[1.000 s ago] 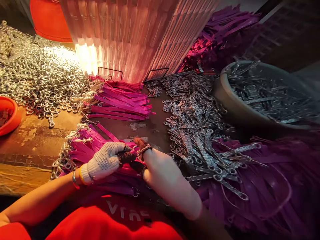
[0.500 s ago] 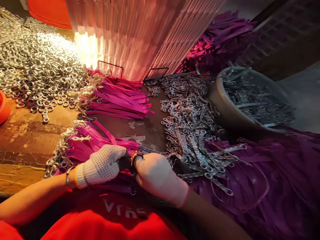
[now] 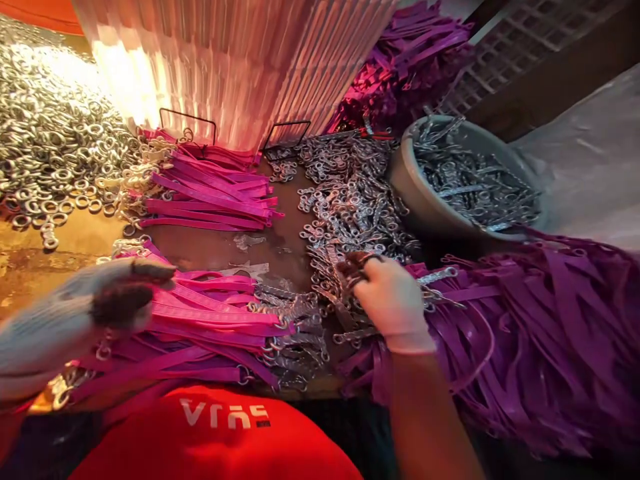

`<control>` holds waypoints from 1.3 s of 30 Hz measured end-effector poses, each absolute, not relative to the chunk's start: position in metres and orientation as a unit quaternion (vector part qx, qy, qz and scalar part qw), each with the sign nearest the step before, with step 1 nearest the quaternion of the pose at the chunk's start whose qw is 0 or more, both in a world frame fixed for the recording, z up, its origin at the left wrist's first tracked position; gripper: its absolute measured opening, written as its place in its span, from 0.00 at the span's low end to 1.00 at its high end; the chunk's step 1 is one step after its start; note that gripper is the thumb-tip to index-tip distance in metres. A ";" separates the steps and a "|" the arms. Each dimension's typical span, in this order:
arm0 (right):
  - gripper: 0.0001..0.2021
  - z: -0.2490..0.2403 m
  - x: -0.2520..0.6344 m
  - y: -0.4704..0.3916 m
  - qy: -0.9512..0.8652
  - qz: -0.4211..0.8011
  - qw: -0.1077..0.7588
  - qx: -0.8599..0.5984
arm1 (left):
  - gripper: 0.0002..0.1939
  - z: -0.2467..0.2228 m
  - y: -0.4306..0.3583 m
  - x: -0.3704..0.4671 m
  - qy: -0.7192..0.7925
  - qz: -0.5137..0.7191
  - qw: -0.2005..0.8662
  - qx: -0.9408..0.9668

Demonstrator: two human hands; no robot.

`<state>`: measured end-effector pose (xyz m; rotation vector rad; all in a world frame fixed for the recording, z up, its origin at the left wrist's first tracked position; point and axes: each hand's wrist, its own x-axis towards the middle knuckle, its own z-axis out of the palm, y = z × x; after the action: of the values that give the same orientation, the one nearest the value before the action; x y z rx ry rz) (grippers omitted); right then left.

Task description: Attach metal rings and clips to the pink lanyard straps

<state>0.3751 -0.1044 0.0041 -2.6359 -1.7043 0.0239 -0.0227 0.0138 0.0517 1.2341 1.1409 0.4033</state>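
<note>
My left hand point(image 3: 120, 300), in a glove with dark fingertips, is blurred at the left beside a bundle of pink straps point(image 3: 210, 313); whether it holds anything is unclear. My gloved right hand point(image 3: 387, 297) reaches over the pile of metal links point(image 3: 355, 213), its dark fingertips bent down among the pieces. What those fingertips touch is hard to make out. Rings and twisted metal links point(image 3: 300, 333) hang at the right ends of the near straps. A second bundle of pink straps point(image 3: 215, 190) lies farther back.
Metal rings point(image 3: 60, 147) are heaped at the left. Clear ribbed sheets point(image 3: 210, 67) stand at the back. A grey bucket point(image 3: 407, 167) of metal links sits at the right, with purple straps point(image 3: 550, 333) piled before it and more straps point(image 3: 410, 53) behind.
My hands were together over the near straps and are now apart. The left has moved left, the right has moved right to the links. The view has shifted, and the near straps' metal ends now show.
</note>
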 end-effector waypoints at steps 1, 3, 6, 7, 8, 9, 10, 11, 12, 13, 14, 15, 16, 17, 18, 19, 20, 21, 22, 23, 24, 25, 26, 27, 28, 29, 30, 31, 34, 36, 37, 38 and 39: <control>0.15 -0.001 0.388 -0.096 -0.504 -0.008 -0.070 -0.861 | 0.20 0.051 0.009 -0.006 0.495 0.183 0.671 0.521; 0.15 -0.010 0.404 -0.083 -0.470 -0.004 -0.168 -0.867 | 0.21 0.046 0.004 0.023 0.465 0.207 0.720 0.472; 0.14 -0.022 0.405 -0.079 -0.477 0.002 -0.191 -0.858 | 0.24 0.030 0.002 0.051 0.366 0.223 0.847 0.316; 0.14 -0.024 0.403 -0.082 -0.479 -0.015 -0.184 -0.858 | 0.25 0.024 0.002 0.055 0.340 0.223 0.870 0.279; 0.13 -0.025 0.401 -0.086 -0.482 -0.036 -0.173 -0.858 | 0.26 0.019 0.000 0.058 0.325 0.227 0.882 0.255; 0.13 -0.026 0.399 -0.090 -0.487 -0.055 -0.158 -0.857 | 0.26 0.014 -0.002 0.059 0.316 0.236 0.887 0.238; 0.14 -0.025 0.399 -0.094 -0.493 -0.067 -0.139 -0.856 | 0.27 0.009 -0.004 0.060 0.312 0.249 0.889 0.226; 0.15 -0.024 0.400 -0.098 -0.495 -0.074 -0.115 -0.858 | 0.27 0.006 -0.006 0.061 0.310 0.262 0.888 0.217; 0.16 -0.023 0.401 -0.101 -0.494 -0.077 -0.088 -0.861 | 0.27 0.003 -0.007 0.061 0.310 0.273 0.886 0.211; 0.16 -0.021 0.402 -0.103 -0.494 -0.079 -0.056 -0.864 | 0.27 0.001 -0.009 0.061 0.309 0.282 0.884 0.207; 0.15 -0.018 0.402 -0.105 -0.491 -0.089 -0.018 -0.866 | 0.26 -0.001 -0.010 0.061 0.309 0.287 0.884 0.202; 0.13 -0.015 0.399 -0.106 -0.488 -0.108 0.025 -0.866 | 0.24 -0.002 -0.010 0.062 0.308 0.290 0.885 0.196; 0.11 -0.012 0.394 -0.107 -0.490 -0.125 0.077 -0.859 | 0.23 -0.002 -0.010 0.063 0.308 0.294 0.885 0.188; 0.10 -0.008 0.386 -0.108 -0.499 -0.133 0.137 -0.845 | 0.22 -0.002 -0.011 0.063 0.306 0.298 0.886 0.180; 0.12 -0.003 0.374 -0.110 -0.517 -0.127 0.191 -0.825 | 0.21 -0.001 -0.011 0.064 0.304 0.300 0.888 0.171; 0.14 0.001 0.360 -0.112 -0.543 -0.108 0.235 -0.799 | 0.20 0.000 -0.011 0.066 0.302 0.301 0.890 0.162; 0.16 0.006 0.343 -0.114 -0.578 -0.073 0.264 -0.769 | 0.20 0.001 -0.012 0.067 0.299 0.300 0.893 0.154; 0.17 0.011 0.325 -0.115 -0.625 -0.032 0.257 -0.736 | 0.19 0.002 -0.013 0.068 0.295 0.299 0.895 0.147; 0.17 0.014 0.306 -0.114 -0.663 -0.003 0.247 -0.707 | 0.19 0.003 -0.015 0.069 0.292 0.297 0.898 0.144; 0.17 0.018 0.288 -0.112 -0.695 0.033 0.233 -0.680 | 0.19 0.004 -0.016 0.070 0.290 0.295 0.899 0.143; 0.16 0.020 0.272 -0.109 -0.716 0.067 0.230 -0.655 | 0.19 0.004 -0.018 0.070 0.290 0.294 0.899 0.142; 0.14 0.023 0.258 -0.104 -0.726 0.102 0.235 -0.639 | 0.20 0.004 -0.020 0.071 0.292 0.295 0.899 0.142; 0.12 0.025 0.246 -0.098 -0.733 0.143 0.230 -0.624 | 0.21 0.003 -0.022 0.071 0.295 0.298 0.897 0.143; 0.11 0.027 0.237 -0.093 -0.737 0.180 0.224 -0.612 | 0.22 0.002 -0.024 0.071 0.299 0.302 0.894 0.142; 0.13 0.029 0.231 -0.089 -0.741 0.210 0.213 -0.601 | 0.22 0.001 -0.025 0.071 0.302 0.307 0.892 0.140; 0.15 0.030 0.228 -0.085 -0.748 0.229 0.201 -0.590 | 0.22 -0.001 -0.026 0.070 0.303 0.309 0.891 0.137; 0.17 0.031 0.227 -0.084 -0.755 0.235 0.195 -0.580 | 0.21 -0.003 -0.026 0.070 0.299 0.308 0.893 0.134; 0.17 0.030 0.227 -0.084 -0.763 0.230 0.192 -0.573 | 0.20 -0.004 -0.026 0.070 0.293 0.302 0.897 0.131; 0.11 0.026 0.232 -0.090 -0.767 0.188 0.214 -0.575 | 0.19 -0.006 -0.026 0.070 0.283 0.283 0.907 0.131; 0.08 0.022 0.235 -0.095 -0.770 0.153 0.241 -0.571 | 0.20 -0.005 -0.026 0.070 0.290 0.279 0.904 0.147; 0.12 0.020 0.235 -0.097 -0.778 0.133 0.250 -0.561 | 0.20 -0.004 -0.027 0.070 0.294 0.279 0.900 0.160; 0.18 0.019 0.235 -0.099 -0.790 0.113 0.253 -0.547 | 0.20 -0.003 -0.028 0.070 0.297 0.280 0.896 0.175; 0.23 0.018 0.235 -0.100 -0.803 0.094 0.251 -0.532 | 0.20 -0.002 -0.028 0.070 0.297 0.282 0.892 0.192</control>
<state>0.2350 -0.1000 0.0176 -1.4482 -2.1850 0.2556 0.0704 -0.0283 -0.0017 0.3993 0.6173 0.5843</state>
